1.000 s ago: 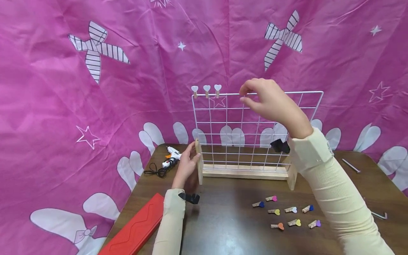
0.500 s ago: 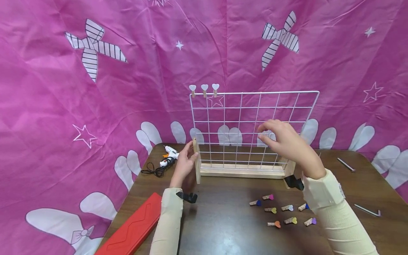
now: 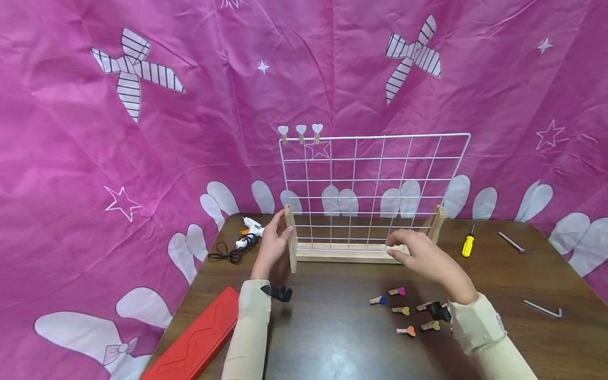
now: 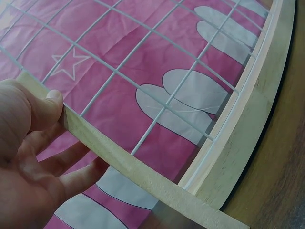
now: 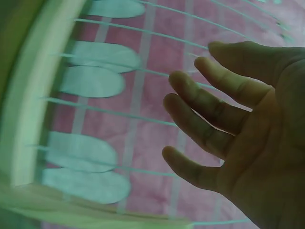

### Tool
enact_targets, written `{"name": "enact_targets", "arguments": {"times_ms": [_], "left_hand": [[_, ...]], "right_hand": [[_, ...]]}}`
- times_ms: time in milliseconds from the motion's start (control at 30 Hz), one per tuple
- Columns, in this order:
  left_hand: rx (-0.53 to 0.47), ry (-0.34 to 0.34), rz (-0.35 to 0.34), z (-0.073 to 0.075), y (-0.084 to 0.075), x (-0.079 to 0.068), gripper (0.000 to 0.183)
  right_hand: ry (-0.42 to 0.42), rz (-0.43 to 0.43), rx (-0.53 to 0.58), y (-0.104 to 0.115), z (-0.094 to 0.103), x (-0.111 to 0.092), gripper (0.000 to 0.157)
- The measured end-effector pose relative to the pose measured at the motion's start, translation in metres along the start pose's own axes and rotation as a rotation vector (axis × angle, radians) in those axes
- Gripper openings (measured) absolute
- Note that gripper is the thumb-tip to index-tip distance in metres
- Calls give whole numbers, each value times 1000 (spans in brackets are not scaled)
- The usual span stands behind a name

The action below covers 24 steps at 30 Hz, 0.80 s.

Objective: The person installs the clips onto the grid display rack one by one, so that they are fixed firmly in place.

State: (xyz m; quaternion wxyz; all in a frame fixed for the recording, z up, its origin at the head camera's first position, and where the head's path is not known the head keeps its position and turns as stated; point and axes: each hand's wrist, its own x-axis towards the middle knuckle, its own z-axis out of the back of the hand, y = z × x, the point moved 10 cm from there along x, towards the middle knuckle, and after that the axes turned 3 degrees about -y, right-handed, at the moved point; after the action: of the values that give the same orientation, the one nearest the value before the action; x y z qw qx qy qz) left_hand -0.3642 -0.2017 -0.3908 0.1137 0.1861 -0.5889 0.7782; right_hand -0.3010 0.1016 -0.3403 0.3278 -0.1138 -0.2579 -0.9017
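My left hand grips the left upright of the pale wooden stand holding a white wire grid on the brown wooden desk. My right hand hovers bare, fingers apart. The stand looks light and stiff, best held by its uprights; my right wrist partly hides the heart-topped wooden clothespins.

A hot-glue gun is lying at the far left of the wooden table, its black cord coiling alongside; a red box is resting nearer. A yellow-handled screwdriver and two L-shaped metal rods are lying at right; a bow-printed pink curtain is hanging behind.
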Motion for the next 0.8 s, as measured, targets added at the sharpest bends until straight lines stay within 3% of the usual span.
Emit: {"name": "enact_targets", "arguments": {"times_ms": [167, 267, 400, 533, 800], "left_hand": [[28, 12, -5, 1, -23, -6, 50], [36, 21, 12, 0, -22, -5, 50], [21, 13, 24, -2, -5, -2, 51], [18, -4, 30, -3, 15, 3, 52], [4, 0, 27, -1, 13, 3, 52]], "right_hand": [[110, -19, -67, -16, -37, -19, 18], [212, -60, -106, -29, -57, -31, 18], [294, -83, -158, -39, -76, -43, 19], [308, -102, -170, -45, -83, -49, 22], [347, -175, -194, -60, -94, -54, 25]]}}
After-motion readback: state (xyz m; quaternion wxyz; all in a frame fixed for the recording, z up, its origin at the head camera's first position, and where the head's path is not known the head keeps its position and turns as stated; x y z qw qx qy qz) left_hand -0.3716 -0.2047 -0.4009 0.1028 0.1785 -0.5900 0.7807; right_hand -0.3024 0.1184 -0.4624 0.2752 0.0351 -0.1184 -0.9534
